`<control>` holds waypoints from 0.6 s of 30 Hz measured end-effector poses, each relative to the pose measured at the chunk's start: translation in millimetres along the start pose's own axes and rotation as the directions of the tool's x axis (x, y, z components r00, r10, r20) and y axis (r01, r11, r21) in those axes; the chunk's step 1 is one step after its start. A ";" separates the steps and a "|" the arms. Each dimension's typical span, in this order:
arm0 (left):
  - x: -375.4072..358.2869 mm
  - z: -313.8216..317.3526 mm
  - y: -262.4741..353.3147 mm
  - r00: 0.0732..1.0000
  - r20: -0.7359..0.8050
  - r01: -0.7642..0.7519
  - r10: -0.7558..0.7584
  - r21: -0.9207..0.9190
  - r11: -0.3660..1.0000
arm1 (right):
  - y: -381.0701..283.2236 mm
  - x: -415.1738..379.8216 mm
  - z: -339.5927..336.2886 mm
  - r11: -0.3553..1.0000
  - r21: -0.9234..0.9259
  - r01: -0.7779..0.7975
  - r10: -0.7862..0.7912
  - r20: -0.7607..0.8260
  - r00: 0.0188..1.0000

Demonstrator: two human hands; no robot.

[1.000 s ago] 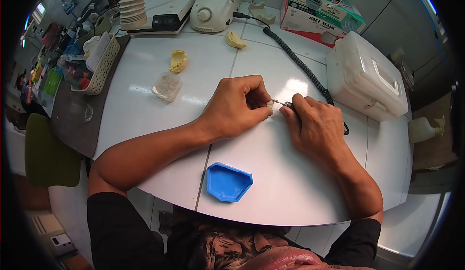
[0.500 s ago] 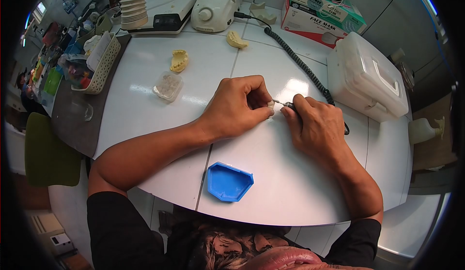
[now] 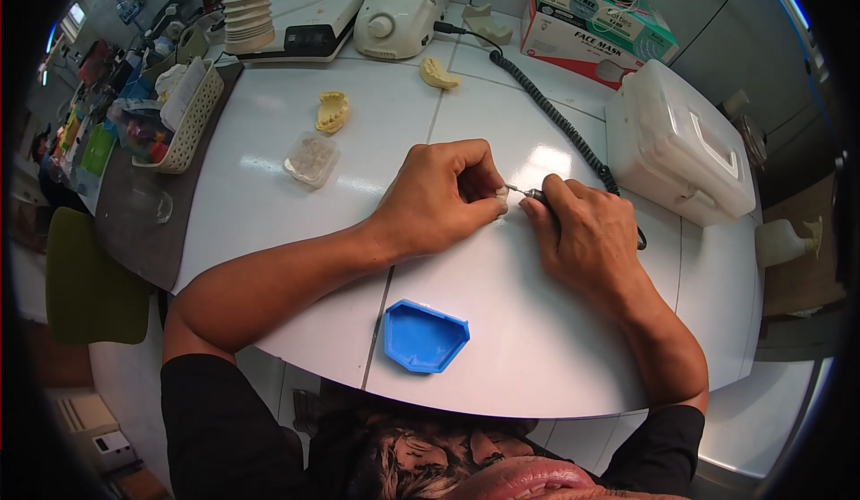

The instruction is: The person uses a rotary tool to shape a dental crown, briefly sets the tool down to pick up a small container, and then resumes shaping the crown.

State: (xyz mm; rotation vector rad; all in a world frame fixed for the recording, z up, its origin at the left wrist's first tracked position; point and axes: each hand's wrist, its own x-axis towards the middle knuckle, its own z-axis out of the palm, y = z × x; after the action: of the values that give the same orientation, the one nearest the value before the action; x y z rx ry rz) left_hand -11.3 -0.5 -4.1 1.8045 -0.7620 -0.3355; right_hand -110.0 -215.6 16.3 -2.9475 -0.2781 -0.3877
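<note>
In the head view, my left hand (image 3: 437, 197) pinches a small whitish piece (image 3: 502, 197) between thumb and fingertips; most of it is hidden by the fingers. My right hand (image 3: 593, 231) grips a rotary handpiece (image 3: 536, 195) like a pen. Its thin metal bur points left, with the tip right at the edge of the whitish piece. A coiled black cord (image 3: 557, 113) runs from behind my right hand to the white control unit (image 3: 399, 18). Nearer my body lies a blue angular tray (image 3: 425, 340) on the white tiled table (image 3: 511, 321).
Two yellowish dental casts (image 3: 332, 113) and a clear box of small pale pieces (image 3: 312, 159) sit left of centre. A white case (image 3: 679, 142) and face mask boxes (image 3: 582, 38) stand at right. Behind is a ribbed hose (image 3: 247, 12); a basket (image 3: 190, 128) is far left.
</note>
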 end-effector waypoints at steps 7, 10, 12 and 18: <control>0.1 -0.5 -0.1 1.000 0.007 -0.002 0.003 -0.009 1.000 | -0.3 0.0 0.3 1.000 -0.001 -0.002 0.002 -0.003 1.000; -0.4 -0.9 -0.2 1.000 0.012 0.004 -0.004 -0.016 1.000 | -0.8 0.1 -0.4 1.000 -0.002 -0.004 0.004 -0.002 1.000; -0.8 -2.0 1.5 1.000 0.018 0.009 -0.009 -0.011 1.000 | -0.8 0.4 -0.5 1.000 0.005 -0.003 0.003 -0.004 1.000; -0.7 -2.3 0.4 1.000 0.026 0.004 -0.003 -0.045 0.999 | 3.9 0.0 -0.9 0.999 0.049 -0.019 0.019 -0.006 1.000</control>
State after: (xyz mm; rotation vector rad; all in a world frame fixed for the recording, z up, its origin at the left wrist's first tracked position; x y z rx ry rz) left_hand -10.7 1.6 -2.9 1.7625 -0.7635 -0.3763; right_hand -109.5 -219.6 16.6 -2.8986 -0.2552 -0.3828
